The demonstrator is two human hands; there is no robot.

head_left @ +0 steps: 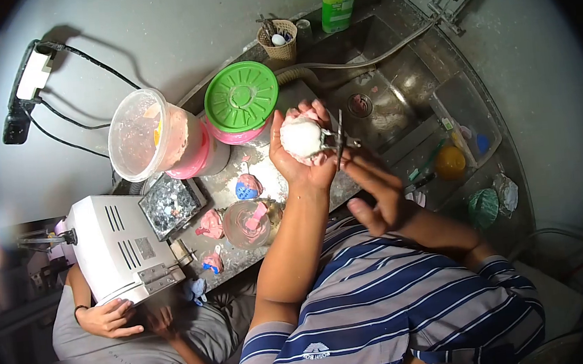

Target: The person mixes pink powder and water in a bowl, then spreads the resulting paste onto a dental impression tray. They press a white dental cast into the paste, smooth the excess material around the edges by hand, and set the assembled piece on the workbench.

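My left hand point(298, 155) is palm up, fingers curled around a pink dental impression point(301, 137) filled with smooth white plaster-like paste. From its right side sticks out a metal piece, with a thin dark bar point(341, 139) seen nearly edge-on, perhaps the tray handle. My right hand point(379, 191) is just right of it, fingers stretched out and thumb apart. Its fingertips are close to the bar; whether they touch it I cannot tell. On the counter below are a clear bowl point(247, 225) with pink residue and pink-and-blue lumps point(248, 186).
A tub with a green lid point(242, 96) and a clear bucket point(136, 136) stand on the left. Behind are a metal sink point(393, 79), a tap point(455, 11), a basket point(278, 41) and a green bottle point(338, 8). Another person's hand point(113, 318) rests by a white machine point(120, 245).
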